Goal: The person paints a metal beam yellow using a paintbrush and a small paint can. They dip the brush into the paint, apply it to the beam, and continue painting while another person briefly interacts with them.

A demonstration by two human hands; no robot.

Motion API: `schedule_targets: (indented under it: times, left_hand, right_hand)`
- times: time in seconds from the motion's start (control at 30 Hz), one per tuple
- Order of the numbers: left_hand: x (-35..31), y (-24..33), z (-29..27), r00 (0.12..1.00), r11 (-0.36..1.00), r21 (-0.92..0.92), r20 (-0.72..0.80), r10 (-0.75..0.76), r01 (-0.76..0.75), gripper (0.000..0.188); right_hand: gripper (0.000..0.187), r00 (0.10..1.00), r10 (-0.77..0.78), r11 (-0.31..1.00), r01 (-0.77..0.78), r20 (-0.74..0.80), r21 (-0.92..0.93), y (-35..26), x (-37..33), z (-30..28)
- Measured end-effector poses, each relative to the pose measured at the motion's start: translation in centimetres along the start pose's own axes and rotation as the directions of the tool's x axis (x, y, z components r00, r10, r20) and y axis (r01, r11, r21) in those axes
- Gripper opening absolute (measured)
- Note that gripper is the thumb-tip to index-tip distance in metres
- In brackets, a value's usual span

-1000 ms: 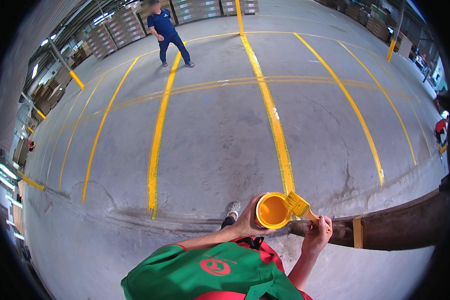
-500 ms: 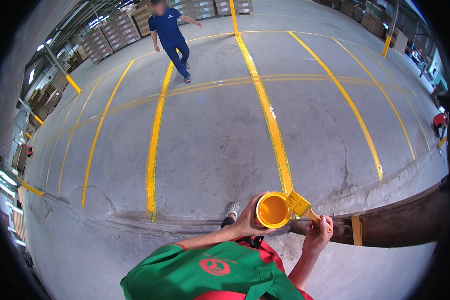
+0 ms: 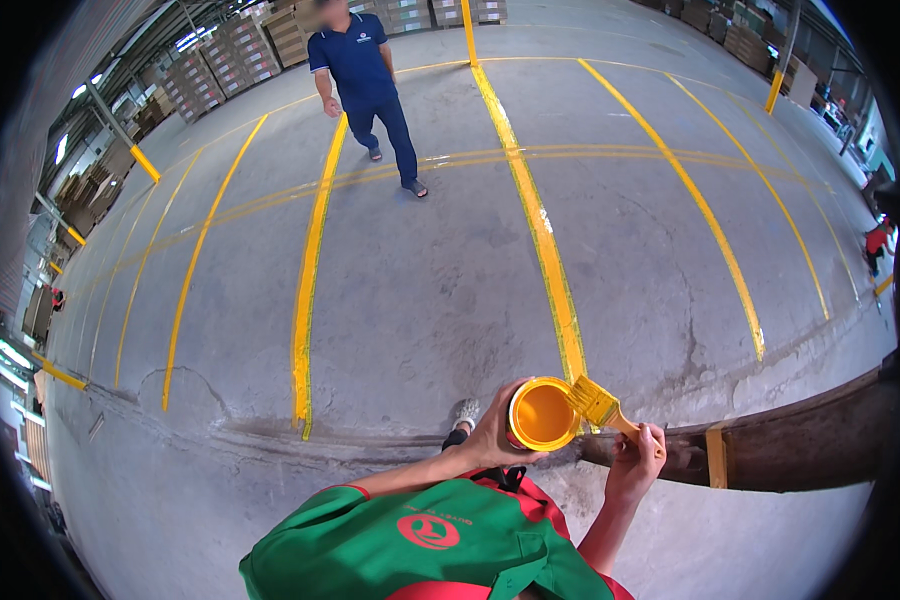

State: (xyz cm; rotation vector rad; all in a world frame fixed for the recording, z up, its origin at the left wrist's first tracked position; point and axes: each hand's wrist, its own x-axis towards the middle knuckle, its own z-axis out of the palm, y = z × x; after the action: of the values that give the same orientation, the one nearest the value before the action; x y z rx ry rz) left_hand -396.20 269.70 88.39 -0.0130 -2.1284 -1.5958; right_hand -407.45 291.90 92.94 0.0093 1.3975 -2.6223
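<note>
My left hand is wrapped round the side of an open paint can with yellow-orange paint inside and a yellow-smeared rim. In my right hand is a paintbrush, gripped by its wooden handle. Its wide, yellow-coated bristle end lies at the right rim of the can; whether the tips touch the rim I cannot tell. Beyond the can, a yellow floor line runs away from me over the grey concrete, with thin tape along its edges.
A person in dark blue walks on the floor ahead, left of centre. More yellow lines stripe the concrete. A thick brown beam-like piece lies at the right. Stacked boxes and a yellow post stand at the back.
The person in dark blue has stepped nearer and to the right. My hands, the can and the brush have barely shifted.
</note>
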Motion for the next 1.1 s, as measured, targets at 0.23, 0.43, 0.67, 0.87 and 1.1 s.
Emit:
schedule_targets:
  times: [0.23, 0.43, 0.67, 0.87, 1.1]
  left_hand:
    - [-0.5, 0.0, 0.1, 0.998, 1.0, 0.008, -0.062, -0.023, 0.023, 0.115]
    - [-0.9, -0.4, 0.1, 0.997, 0.999, 0.047, -0.071, -0.013, 0.016, 0.116]
    - [-0.9, -0.4, -0.2, 0.999, 0.999, 0.055, -0.05, 0.001, 0.001, 0.116]
    - [-0.2, 0.3, -0.2, 1.0, 0.999, 0.033, -0.021, -0.023, 0.024, 0.114]
    - [-0.2, 0.8, 0.3, 1.0, 0.998, 0.048, -0.007, -0.03, 0.03, 0.117]
  right_hand:
    - [0.012, 0.999, 0.011, 1.0, -0.012, -0.031, -0.022, 0.2, -0.2, 0.0]
    - [0.012, 1.0, 0.013, 1.0, -0.013, -0.024, -0.012, 0.8, -0.4, -0.1]
    - [0.013, 1.0, 0.009, 1.0, -0.009, -0.029, 0.001, 0.9, -0.8, -0.2]
    - [0.014, 1.0, 0.017, 1.0, -0.017, 0.007, 0.015, 0.1, -1.3, 0.3]
    - [0.017, 0.998, 0.056, 0.996, -0.054, 0.019, -0.075, -1.1, -2.2, 1.4]
